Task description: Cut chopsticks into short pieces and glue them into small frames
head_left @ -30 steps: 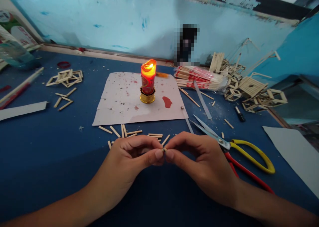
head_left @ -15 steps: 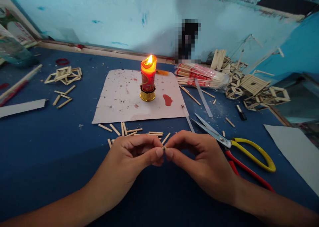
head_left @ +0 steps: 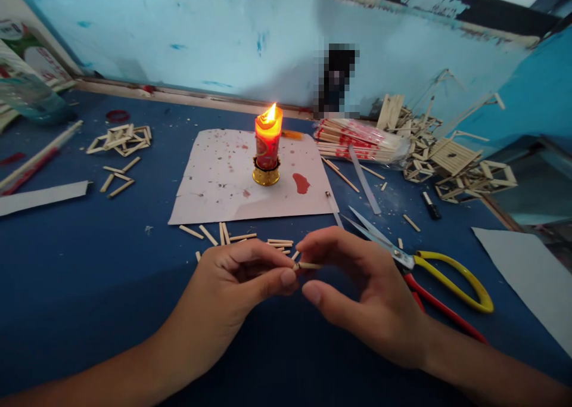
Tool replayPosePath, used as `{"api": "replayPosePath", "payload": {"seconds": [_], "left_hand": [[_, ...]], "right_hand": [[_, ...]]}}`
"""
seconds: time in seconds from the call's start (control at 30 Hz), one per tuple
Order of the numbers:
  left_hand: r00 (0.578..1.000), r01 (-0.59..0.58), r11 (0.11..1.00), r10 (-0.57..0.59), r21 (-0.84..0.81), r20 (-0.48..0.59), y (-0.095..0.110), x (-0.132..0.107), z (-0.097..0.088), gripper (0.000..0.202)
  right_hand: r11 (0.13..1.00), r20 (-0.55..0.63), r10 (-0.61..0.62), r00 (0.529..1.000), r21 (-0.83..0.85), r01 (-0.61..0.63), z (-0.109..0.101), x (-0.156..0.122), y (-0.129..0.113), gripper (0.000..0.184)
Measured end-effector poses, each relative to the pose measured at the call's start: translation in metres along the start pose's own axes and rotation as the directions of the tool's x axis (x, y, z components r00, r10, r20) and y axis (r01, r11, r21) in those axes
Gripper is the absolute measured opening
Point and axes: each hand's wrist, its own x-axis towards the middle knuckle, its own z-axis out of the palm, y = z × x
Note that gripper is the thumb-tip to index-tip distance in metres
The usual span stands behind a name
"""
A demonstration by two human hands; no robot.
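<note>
Sticks: one short stick [head_left: 308,266] juts out level between the two hands, above the blue table [head_left: 89,276], well in front of the lit candle [head_left: 268,142]. The left hand [head_left: 236,288] pinches its near end between thumb and forefinger, knuckles up, wrist low over the table. The right hand [head_left: 366,294] curls around the free end with forefinger above and thumb below, apart from each other (whether either touches the stick I cannot tell). As I judge it, the piece could slip from so small a pinch and drop among the loose sticks [head_left: 236,237] lying just beyond. A careless sweep of the right wrist could also catch the open scissors [head_left: 420,264] just beside it, or knock the candle's wax onto the paper [head_left: 223,180].
</note>
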Motion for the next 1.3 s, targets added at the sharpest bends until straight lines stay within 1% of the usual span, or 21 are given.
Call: {"api": "replayPosePath", "payload": {"seconds": [0.07, 0.17, 0.33, 0.53, 0.67, 0.77, 0.87, 0.93, 1.03, 1.1, 1.2, 1.3], "left_hand": [[1.000, 0.009, 1.000, -0.009, -0.024, 0.012, 0.000, -0.003, 0.000, 0.009], [1.000, 0.014, 1.000, -0.014, -0.013, 0.019, 0.001, -0.007, -0.001, 0.010], [1.000, -0.001, 1.000, 0.001, 0.028, -0.001, 0.003, -0.008, 0.000, 0.015], [0.999, 0.007, 1.000, -0.008, 0.026, 0.036, 0.002, -0.010, 0.000, 0.015], [0.998, 0.042, 0.999, -0.041, -0.011, 0.056, 0.001, -0.009, -0.001, 0.013], [0.995, 0.067, 0.997, -0.065, -0.024, 0.072, 0.000, -0.007, -0.001, 0.012], [0.996, 0.059, 0.998, -0.058, -0.013, 0.061, -0.002, -0.004, -0.003, 0.011], [0.997, 0.052, 0.998, -0.050, -0.021, 0.064, -0.004, -0.002, -0.004, 0.012], [0.992, 0.086, 0.994, -0.079, -0.072, 0.102, -0.007, 0.001, -0.007, 0.016], [0.990, 0.080, 0.992, -0.068, -0.096, 0.123, -0.007, 0.000, -0.009, 0.016], [0.980, 0.044, 0.999, -0.037, -0.029, 0.197, -0.004, -0.004, -0.009, 0.018], [0.965, 0.059, 0.992, -0.085, 0.110, 0.250, -0.002, -0.010, -0.007, 0.025]], "right_hand": [[0.998, 0.005, -0.058, 0.998, -0.011, 0.058, 0.000, -0.001, -0.001, 0.019], [0.996, 0.021, -0.083, 0.996, -0.018, 0.084, 0.001, 0.000, -0.002, 0.010], [0.984, 0.013, -0.159, 0.987, -0.074, 0.159, -0.002, 0.000, -0.002, 0.012], [0.967, 0.048, -0.236, 0.970, -0.091, 0.240, -0.004, 0.003, 0.001, 0.011], [0.963, 0.055, -0.249, 0.967, -0.096, 0.253, -0.005, 0.004, 0.002, 0.010], [0.968, 0.069, -0.219, 0.973, -0.110, 0.226, -0.006, 0.003, 0.002, 0.011], [0.972, 0.072, -0.201, 0.977, -0.108, 0.208, -0.006, 0.003, 0.001, 0.010], [0.970, 0.065, -0.211, 0.975, -0.111, 0.217, -0.005, 0.003, 0.001, 0.009], [0.962, 0.034, -0.238, 0.971, -0.130, 0.241, -0.003, 0.003, 0.001, 0.011], [0.960, 0.012, -0.255, 0.967, -0.120, 0.255, -0.002, 0.002, 0.001, 0.013], [0.961, -0.004, -0.266, 0.964, -0.077, 0.265, -0.004, 0.002, 0.001, 0.014], [0.961, 0.004, -0.271, 0.962, -0.057, 0.271, -0.004, 0.002, 0.003, 0.012]]}}
